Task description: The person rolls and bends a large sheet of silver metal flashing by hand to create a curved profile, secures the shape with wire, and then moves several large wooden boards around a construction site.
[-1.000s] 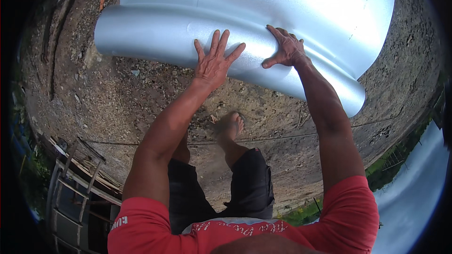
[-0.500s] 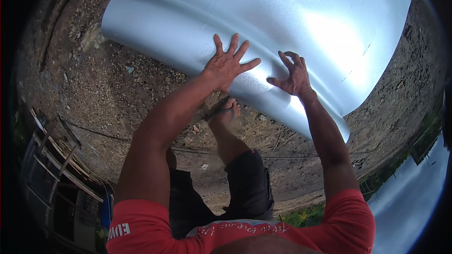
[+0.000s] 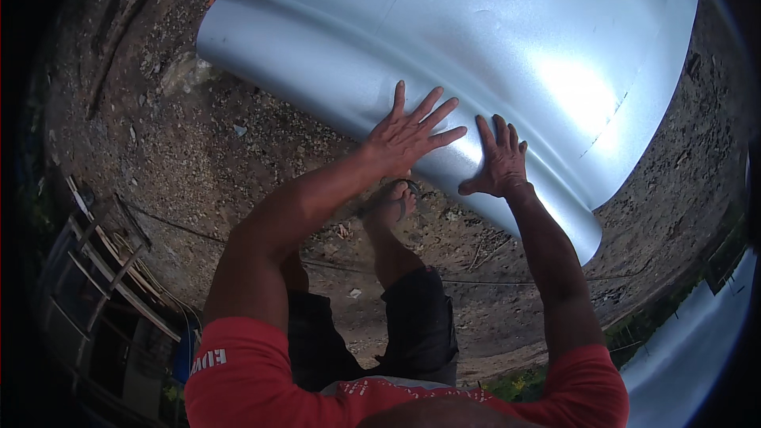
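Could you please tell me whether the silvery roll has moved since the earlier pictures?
Yes: the silvery roll has moved forward, widening its gap from the pale chip on the ground.

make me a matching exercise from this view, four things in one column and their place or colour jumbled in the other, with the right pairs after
1. Roll
2. Left grip
3. Right grip
4. Shirt

A. Red, at the bottom of the picture
B. Over the roll, toward its right end
C. Silver, slanting, its left end higher in the picture
D. Over the roll, near its middle

Pairs: 1-C, 2-D, 3-B, 4-A
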`<state>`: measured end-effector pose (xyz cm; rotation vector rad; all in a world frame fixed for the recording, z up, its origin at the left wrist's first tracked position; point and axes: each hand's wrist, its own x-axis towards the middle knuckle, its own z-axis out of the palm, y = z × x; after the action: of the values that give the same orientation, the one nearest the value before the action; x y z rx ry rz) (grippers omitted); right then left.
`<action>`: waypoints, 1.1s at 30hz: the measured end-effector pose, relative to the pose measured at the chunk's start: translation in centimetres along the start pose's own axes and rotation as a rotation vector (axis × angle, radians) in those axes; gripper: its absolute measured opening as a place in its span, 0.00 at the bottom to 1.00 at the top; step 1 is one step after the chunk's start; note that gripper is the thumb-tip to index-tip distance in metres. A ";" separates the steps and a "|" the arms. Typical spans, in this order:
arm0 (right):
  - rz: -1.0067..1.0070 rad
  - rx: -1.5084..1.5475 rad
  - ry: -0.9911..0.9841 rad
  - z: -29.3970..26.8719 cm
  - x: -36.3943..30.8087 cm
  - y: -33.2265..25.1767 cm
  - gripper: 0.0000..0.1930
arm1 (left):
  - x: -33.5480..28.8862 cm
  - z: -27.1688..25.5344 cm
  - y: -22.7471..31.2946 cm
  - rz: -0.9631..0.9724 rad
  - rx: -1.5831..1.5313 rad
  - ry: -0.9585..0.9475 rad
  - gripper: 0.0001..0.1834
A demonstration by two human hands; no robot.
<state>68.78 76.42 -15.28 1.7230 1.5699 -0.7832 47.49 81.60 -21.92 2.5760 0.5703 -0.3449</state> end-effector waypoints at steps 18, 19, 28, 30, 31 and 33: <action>-0.017 0.244 0.147 0.7 -2.4 1.5 0.58 | 7.1 -8.3 -2.3 0.011 0.079 -0.210 0.69; 0.001 0.135 0.307 3.9 -1.9 3.4 0.61 | 9.0 -8.1 -0.6 0.006 0.060 -0.207 0.70; -0.025 0.062 0.286 -2.2 -0.9 6.9 0.69 | 11.0 -12.2 -0.9 -0.084 -0.001 -0.260 0.71; -0.031 0.101 0.235 -4.9 -0.4 8.4 0.69 | 7.9 -9.2 -0.4 -0.106 -0.055 0.127 0.69; -0.026 0.138 0.185 -6.8 0.2 9.5 0.68 | 6.3 -8.2 0.0 -0.137 -0.029 0.121 0.69; -0.068 0.259 0.135 -9.6 1.9 12.2 0.67 | 4.2 -6.4 1.9 -0.139 -0.107 0.144 0.67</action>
<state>81.07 84.60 -10.05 1.9502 1.6845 -0.9575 52.92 84.67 -17.13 2.4771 0.8008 -0.1704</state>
